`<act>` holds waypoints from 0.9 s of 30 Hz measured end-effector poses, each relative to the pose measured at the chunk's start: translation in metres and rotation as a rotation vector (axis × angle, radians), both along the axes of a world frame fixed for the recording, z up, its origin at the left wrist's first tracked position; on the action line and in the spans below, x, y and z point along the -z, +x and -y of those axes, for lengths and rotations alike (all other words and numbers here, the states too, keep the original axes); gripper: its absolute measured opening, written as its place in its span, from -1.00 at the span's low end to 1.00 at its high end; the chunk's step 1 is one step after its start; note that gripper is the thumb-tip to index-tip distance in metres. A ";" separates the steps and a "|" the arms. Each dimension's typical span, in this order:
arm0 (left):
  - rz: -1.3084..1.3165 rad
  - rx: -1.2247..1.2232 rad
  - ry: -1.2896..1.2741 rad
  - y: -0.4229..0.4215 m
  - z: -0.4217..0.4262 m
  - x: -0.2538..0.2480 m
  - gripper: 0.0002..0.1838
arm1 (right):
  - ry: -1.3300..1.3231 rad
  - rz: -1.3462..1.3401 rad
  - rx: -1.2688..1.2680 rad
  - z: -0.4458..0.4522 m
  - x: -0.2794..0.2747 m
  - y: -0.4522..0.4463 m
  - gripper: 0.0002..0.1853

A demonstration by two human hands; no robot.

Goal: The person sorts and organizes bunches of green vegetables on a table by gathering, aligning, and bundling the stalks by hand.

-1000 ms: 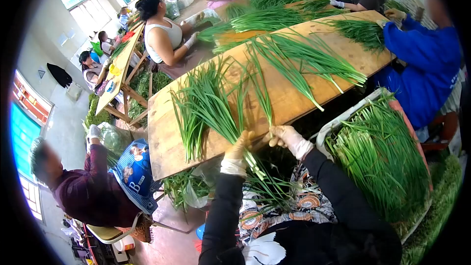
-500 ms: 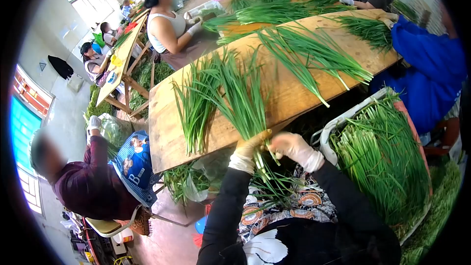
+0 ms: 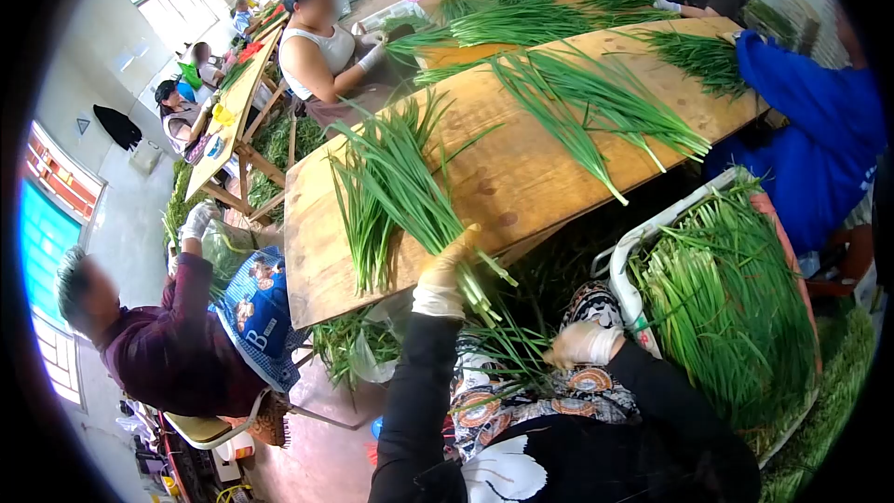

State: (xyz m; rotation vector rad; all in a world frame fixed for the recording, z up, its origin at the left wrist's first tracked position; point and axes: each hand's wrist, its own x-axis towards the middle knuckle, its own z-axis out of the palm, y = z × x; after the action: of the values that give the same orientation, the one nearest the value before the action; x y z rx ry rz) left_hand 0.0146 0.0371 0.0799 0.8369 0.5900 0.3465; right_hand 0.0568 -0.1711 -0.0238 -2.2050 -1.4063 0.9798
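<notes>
My left hand (image 3: 449, 263), in a pale glove with yellowed fingers, is closed around a bunch of garlic chives (image 3: 410, 177). The white stem ends stick out below my fist past the board's near edge, and the green leaves lie up to the left. Under them rests another pile of chives (image 3: 371, 256) on the board. My gloved right hand (image 3: 585, 345) is low over my lap with curled fingers, beside loose chive leaves (image 3: 515, 354) on the patterned cloth (image 3: 591, 379). Whatever its fingertips hold is too blurred to make out.
A wooden board (image 3: 521, 191) spans the front, bearing more chives (image 3: 596, 112). To my right stands a white crate (image 3: 643, 224) full of chives. A person in blue (image 3: 810, 140) sits at right, one in maroon (image 3: 177, 340) at left. Others work farther back.
My left hand has moved slightly left, and the bunch now tilts further left. My right hand has left the stem ends and dropped to my lap.
</notes>
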 end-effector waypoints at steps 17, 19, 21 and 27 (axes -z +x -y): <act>-0.135 0.131 -0.042 0.009 0.014 0.020 -0.68 | 0.860 0.044 -0.086 -0.030 -0.062 0.016 -0.88; -0.098 0.168 0.019 0.007 0.005 0.025 -0.68 | 0.209 -0.954 -0.202 -0.004 -0.077 0.004 -0.84; -0.048 0.173 -0.013 0.005 -0.002 0.028 -0.68 | 0.156 -0.811 -0.439 0.006 -0.098 0.005 -0.83; -0.022 0.219 -0.111 0.004 0.010 0.029 -0.76 | 0.388 0.090 0.217 0.005 -0.109 0.035 -0.50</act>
State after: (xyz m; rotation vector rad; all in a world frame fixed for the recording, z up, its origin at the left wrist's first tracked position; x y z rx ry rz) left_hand 0.0183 0.0266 0.0513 0.7902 0.5273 0.1040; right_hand 0.0919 -0.1759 0.0852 -2.0704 -1.2366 0.4912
